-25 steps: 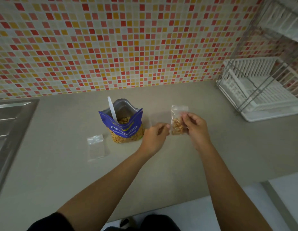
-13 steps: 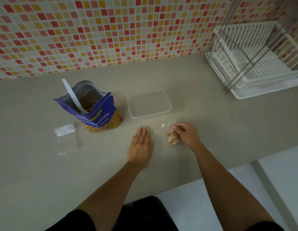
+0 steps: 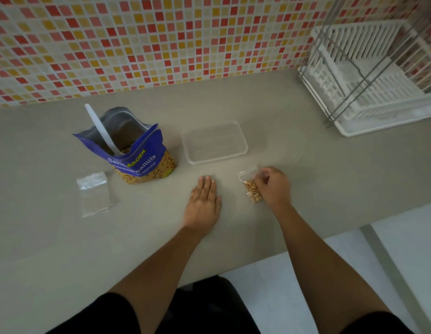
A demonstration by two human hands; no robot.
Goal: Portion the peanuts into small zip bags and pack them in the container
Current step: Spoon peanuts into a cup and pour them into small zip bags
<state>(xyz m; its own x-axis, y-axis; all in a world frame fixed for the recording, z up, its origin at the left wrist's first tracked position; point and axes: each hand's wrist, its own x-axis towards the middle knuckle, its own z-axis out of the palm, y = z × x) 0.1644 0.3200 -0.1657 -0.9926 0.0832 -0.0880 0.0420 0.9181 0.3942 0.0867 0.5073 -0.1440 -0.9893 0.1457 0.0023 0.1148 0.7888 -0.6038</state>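
Since a second ago we have brought both hands down from in front of the pouch to the counter, and the left one has let go of the bag; over the last half second almost nothing has shifted. Our left hand lies flat on the surface at the middle of the frame, palm down, fingers straight and close together, holding nothing. Our right hand, just to its right, has its fingers curled on the right edge of the filled zip bag, which lies on or just above the counter with its long axis running up and down the frame, the top tipped slightly left. We cannot tell whether its seal is closed. The container sits up and to the left of the right hand, directly above the left hand's fingertips, its long side running left to right; the left hand is nearer, but the right holds the bag, so we judge a short move up and left would pack it. We count one container with nothing in it, two small bags, the filled one and an empty zip bag at the left, one peanut pouch standing open, and one white spoon leaning inside it. A dish rack stands at the upper right.
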